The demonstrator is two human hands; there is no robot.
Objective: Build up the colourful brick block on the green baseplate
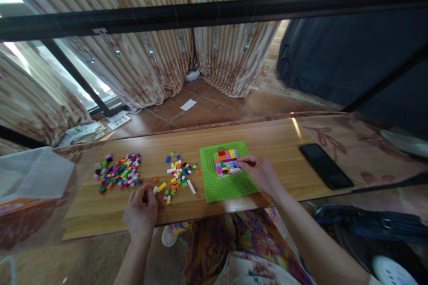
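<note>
A flat block of multicoloured toy bricks (224, 162) sits on a green studded baseplate (230, 190). At its right edge, my right hand (261, 171) is closed in a pinch, its fingertips on a small toy brick that they partly cover. My left hand (142, 211) rests at the front of the table with its fingers curled in; what they hold, if anything, is hidden. Just right of it lie a yellow brick (162, 186) and a white one. A loose scatter of small bricks (182, 171) lies between my left hand and the baseplate.
A larger pile of mixed bricks (125, 171) spreads over the left of the wooden table (274, 142). Beyond it stands a translucent plastic bin (36, 176). A black phone (326, 166) lies at the right end. A dark horizontal bar (214, 13) crosses above the far side.
</note>
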